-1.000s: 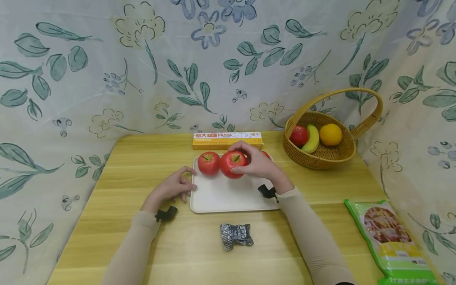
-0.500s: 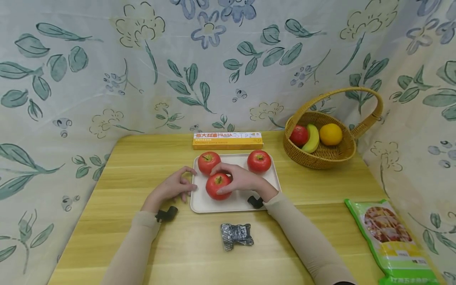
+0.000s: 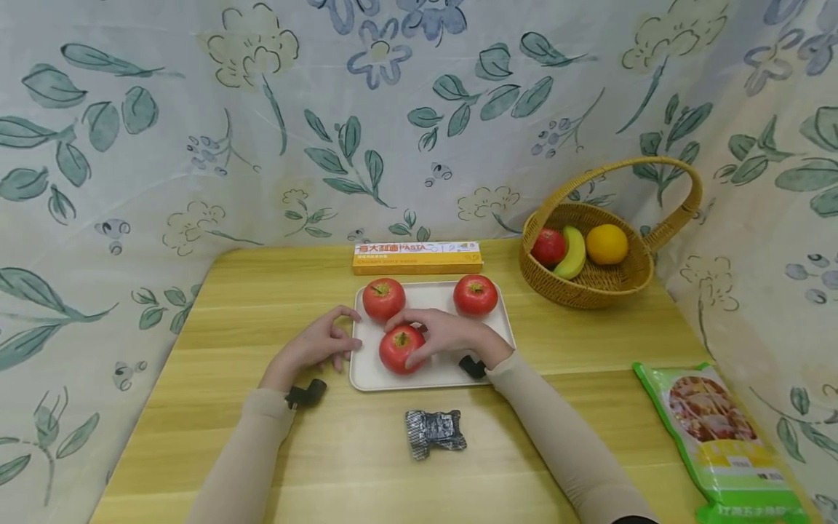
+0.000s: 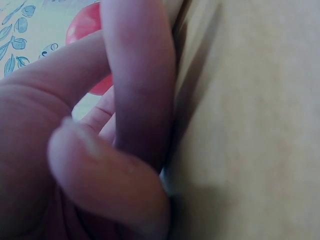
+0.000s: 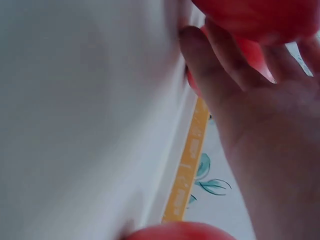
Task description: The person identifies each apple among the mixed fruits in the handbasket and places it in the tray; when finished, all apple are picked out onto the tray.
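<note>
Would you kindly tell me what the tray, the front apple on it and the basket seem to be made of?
Tray: probably plastic, smooth and pale, judging by its even surface and rounded corners.
Front apple: smooth, slightly shiny red; real fruit or a plastic imitation, I cannot tell.
Basket: likely wicker, rough-textured, with woven strands showing.
</note>
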Motion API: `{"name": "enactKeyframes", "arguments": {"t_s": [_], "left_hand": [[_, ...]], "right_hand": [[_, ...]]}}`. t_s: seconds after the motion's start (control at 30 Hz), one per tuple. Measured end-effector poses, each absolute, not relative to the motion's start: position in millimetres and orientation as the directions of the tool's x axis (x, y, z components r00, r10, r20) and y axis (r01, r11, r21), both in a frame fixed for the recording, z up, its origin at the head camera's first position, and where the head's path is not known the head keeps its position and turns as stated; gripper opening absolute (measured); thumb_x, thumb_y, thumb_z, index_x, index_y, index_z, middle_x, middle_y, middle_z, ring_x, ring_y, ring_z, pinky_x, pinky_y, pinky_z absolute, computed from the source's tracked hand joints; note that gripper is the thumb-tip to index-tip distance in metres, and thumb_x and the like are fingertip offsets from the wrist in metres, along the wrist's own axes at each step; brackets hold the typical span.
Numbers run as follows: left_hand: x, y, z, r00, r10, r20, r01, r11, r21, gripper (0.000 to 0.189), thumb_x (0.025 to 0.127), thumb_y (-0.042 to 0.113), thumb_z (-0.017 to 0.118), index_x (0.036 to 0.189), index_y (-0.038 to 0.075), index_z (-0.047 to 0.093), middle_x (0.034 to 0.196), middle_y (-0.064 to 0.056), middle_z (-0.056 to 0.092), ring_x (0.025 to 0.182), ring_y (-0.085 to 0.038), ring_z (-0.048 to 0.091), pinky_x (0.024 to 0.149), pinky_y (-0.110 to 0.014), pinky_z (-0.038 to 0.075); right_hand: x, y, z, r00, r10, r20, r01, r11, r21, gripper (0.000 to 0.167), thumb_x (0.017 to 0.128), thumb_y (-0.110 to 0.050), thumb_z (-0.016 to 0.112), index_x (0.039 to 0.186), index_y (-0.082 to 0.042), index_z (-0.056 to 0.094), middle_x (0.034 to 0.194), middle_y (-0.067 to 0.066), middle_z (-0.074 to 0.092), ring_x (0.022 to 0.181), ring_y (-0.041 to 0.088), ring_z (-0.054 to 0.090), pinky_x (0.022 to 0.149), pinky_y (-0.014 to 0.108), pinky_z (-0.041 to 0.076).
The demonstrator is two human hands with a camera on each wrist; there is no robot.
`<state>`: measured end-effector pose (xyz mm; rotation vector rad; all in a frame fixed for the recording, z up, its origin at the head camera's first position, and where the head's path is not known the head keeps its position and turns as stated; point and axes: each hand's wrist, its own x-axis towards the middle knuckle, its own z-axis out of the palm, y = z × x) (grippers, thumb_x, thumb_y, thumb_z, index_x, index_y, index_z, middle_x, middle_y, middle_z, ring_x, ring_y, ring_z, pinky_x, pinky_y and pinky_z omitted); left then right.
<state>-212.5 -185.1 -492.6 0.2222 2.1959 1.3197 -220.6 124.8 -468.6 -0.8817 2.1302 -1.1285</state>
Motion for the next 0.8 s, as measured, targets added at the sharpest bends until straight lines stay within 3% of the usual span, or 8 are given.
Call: {"name": "enactKeyframes", "arguments": {"t_s": [0.2,0.4,0.6,0.8], "left_hand": [[-212,-185,-494,-0.828,0.415,-0.377,-0.133,0.507,0.851,0.057,0.097,0.030,0.079,0.144,0.021,0.047,0.078,-0.004,0.071,0.053,-0.018,0.065,0.047,-0.027,0.041],[-212,-185,-494,-0.825,0.424,-0.373,-0.125,0.507,0.853,0.059,0.097,0.031,0.079,0.145,0.019,0.046,0.079,-0.004,0.071,0.053,-0.017,0.065,0.046,-0.026,0.040],[-212,-184,-493,-0.827,0.415,-0.379,-0.135,0.508,0.851,0.057,0.098,0.030,0.078,0.144,0.021,0.047,0.079,-0.004,0.071,0.053,-0.018,0.066,0.047,-0.027,0.041],[-212,-185,-491,-0.826,0.408,-0.388,-0.147,0.509,0.848,0.056,0.098,0.031,0.078,0.144,0.023,0.047,0.080,-0.004,0.071,0.053,-0.019,0.066,0.047,-0.027,0.042]], "right_hand": [[-222,137,-461,-0.583,-0.778,-0.232,-0.279,0.461,-0.843,0.074,0.084,-0.033,0.090,0.149,-0.032,0.055,0.151,-0.007,0.056,0.140,0.020,0.051,0.118,0.046,0.045],[-224,144,-456,-0.567,-0.789,-0.237,-0.249,0.438,-0.864,0.068,0.087,-0.026,0.088,0.148,-0.028,0.056,0.150,-0.003,0.059,0.140,0.024,0.053,0.114,0.042,0.051],[-223,138,-459,-0.558,-0.801,-0.216,-0.267,0.419,-0.868,0.069,0.087,-0.027,0.088,0.148,-0.028,0.056,0.148,-0.005,0.060,0.137,0.019,0.055,0.111,0.035,0.053],[-221,131,-462,-0.564,-0.803,-0.192,-0.287,0.408,-0.867,0.069,0.087,-0.026,0.088,0.149,-0.025,0.056,0.149,-0.002,0.060,0.136,0.021,0.057,0.112,0.036,0.053]]}}
